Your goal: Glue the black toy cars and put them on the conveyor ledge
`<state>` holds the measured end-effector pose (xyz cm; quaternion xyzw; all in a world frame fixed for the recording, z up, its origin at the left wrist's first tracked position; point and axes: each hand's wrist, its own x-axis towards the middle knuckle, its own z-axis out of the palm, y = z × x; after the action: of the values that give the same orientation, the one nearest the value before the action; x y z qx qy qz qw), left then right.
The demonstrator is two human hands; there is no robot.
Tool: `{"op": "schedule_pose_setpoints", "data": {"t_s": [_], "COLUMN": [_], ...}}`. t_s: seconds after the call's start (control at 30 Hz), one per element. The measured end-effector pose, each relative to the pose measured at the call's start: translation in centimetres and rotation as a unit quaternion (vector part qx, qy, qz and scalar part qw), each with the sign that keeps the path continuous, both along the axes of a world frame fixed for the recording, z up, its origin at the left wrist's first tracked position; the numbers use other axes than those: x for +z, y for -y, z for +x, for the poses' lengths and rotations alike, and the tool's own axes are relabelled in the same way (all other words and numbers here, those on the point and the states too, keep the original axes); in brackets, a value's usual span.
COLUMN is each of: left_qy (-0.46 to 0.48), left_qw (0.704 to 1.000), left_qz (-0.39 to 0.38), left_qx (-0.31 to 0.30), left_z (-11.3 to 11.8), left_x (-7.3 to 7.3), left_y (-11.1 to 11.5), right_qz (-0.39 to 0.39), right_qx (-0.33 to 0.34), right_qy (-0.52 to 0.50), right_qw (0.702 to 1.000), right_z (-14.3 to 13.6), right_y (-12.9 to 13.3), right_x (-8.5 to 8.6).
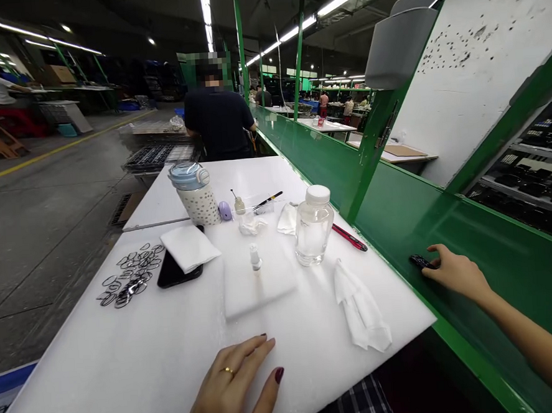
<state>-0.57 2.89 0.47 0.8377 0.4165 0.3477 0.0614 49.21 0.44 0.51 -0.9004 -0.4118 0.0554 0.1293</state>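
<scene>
My left hand is open over the near part of the white table, fingers stretched out and nothing in them. Out to the right, my right hand has thumb and fingers closed round the end of a small black object against the green panel; its kind is unclear. Ahead of my left hand a small clear glass piece stands on a white foam pad. A clear bottle with a white cap stands right of the pad. A crumpled white cloth lies nearer my right side.
Many thin dark rings lie at the left, beside a black phone under a folded white tissue. Behind are a dotted tumbler, a brush and a red cutter knife. A person sits ahead.
</scene>
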Motion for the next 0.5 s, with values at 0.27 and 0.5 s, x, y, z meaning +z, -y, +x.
{"op": "schedule_pose_setpoints", "data": {"t_s": [0.27,0.5], "left_qy": [-0.012,0.004], "left_qw": [0.998,0.998], "left_qz": [-0.052,-0.068], "left_qx": [0.031,0.007], "left_z": [1.0,0.6], "left_x": [0.8,0.4], "left_y": [0.8,2.7], "right_qz": [0.145,0.068], "right_qx": [0.228,0.619], "right_qy": [-0.112,-0.223], "right_qw": [0.956,0.750], "right_z": [-13.8,-28.9], "right_y": [-1.2,-2.8], "right_x": [5.1,5.5]}}
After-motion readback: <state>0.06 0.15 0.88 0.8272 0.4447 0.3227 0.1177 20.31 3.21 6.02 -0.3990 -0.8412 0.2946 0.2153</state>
